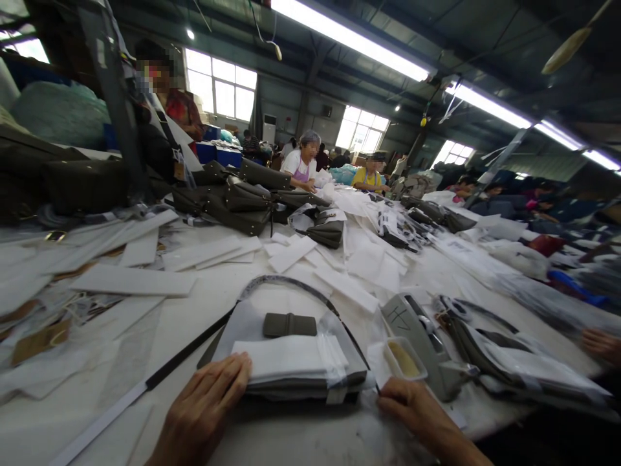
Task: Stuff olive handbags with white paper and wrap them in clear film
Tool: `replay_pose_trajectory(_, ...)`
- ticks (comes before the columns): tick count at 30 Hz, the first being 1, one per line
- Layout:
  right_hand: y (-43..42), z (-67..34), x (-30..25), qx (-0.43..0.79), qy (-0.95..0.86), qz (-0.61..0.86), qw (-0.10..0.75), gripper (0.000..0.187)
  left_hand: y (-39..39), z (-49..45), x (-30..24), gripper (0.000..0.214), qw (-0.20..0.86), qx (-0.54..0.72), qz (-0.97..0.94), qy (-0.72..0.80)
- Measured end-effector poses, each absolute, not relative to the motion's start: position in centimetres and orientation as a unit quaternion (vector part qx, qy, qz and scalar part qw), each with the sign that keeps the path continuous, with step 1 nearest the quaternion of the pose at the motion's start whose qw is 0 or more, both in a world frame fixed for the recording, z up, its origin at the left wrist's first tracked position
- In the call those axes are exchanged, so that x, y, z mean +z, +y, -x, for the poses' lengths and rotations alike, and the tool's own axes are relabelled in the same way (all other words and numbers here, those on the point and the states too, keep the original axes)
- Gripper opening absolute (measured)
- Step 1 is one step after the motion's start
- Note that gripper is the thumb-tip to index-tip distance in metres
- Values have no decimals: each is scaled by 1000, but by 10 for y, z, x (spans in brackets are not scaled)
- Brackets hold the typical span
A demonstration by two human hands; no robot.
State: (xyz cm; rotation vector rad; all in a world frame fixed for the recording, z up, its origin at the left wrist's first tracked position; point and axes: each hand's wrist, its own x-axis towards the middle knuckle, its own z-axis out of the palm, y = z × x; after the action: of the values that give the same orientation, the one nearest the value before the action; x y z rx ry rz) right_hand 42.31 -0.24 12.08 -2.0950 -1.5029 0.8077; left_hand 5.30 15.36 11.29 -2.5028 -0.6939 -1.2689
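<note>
A grey handbag (291,323) lies flat on the white table (204,304) right in front of me, with white wrapping paper (286,357) folded over its near edge and its curved handle arching behind. My left hand (206,404) rests on the bag's near left corner, fingers stretched onto the paper. At the bag's near right corner, my right hand (412,408) has its fingers curled as if pinching the wrapping; what it grips is hidden. A long strap (160,372), dark with a white end, runs from the bag toward the lower left.
A grey tape dispenser (420,333) and a small tray (405,359) stand just right of the bag. Wrapped bags (509,362) lie further right, near another person's hand (601,343). White paper strips (136,281) litter the table. Finished dark bags (242,200) pile at the back, where several people work.
</note>
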Motion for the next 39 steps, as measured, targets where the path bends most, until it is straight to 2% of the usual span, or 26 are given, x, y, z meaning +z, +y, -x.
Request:
replay_pose_trajectory(3,-5,-423,140,236,-549,767,232,25,154,-52,118,35,144,-431,861,-231)
replay_pose_trajectory(10,-3,-434,171,77,-495,799,332,29,152,-54,127,33,170,-437,856,-220)
replay_pose_trajectory(16,12,-430,194,118,-447,737,493,45,155,-51,117,33,169,-419,864,-222)
replay_pose_trajectory(24,19,-416,226,79,-451,665,591,40,153,-55,121,34,187,-453,844,-218)
replay_pose_trajectory(28,8,-407,247,13,-448,670,592,39,153,-54,121,35,193,-446,846,-220)
replay_pose_trajectory(31,-10,-381,277,26,-488,668,562,35,152,-54,122,35,200,-438,848,-221)
replay_pose_trajectory(35,-30,-330,309,205,-621,632,415,36,152,-55,120,36,193,-443,846,-225)
replay_pose_trajectory(39,-24,-273,285,464,-654,537,263,39,150,-54,117,33,191,-422,856,-229)
